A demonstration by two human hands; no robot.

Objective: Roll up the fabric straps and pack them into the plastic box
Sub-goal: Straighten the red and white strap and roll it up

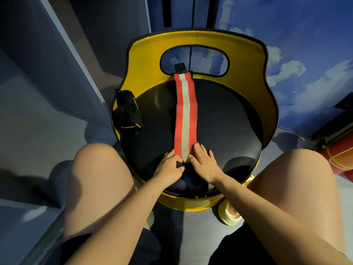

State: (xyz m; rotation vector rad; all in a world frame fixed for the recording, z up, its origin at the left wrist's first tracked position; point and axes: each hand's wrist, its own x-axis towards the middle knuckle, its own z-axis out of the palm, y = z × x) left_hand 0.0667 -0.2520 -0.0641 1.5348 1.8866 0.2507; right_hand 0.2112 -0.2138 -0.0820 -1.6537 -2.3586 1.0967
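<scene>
A long red fabric strap (pixel 185 115) with a pale centre stripe lies flat on the black round seat (pixel 225 119), running from the yellow backrest towards me. Its far end carries a black tab (pixel 180 68). My left hand (pixel 169 167) pinches the strap's black near end with curled fingers. My right hand (pixel 203 162) rests with straight fingers on the strap's near right edge. No plastic box is in view.
A black bundle of straps with yellow lettering (pixel 127 112) sits at the seat's left rim. The yellow chair shell (pixel 254 60) curves round the back. My bare knees flank the seat. A red cylinder (pixel 342 155) lies at the right; a grey ledge runs along the left.
</scene>
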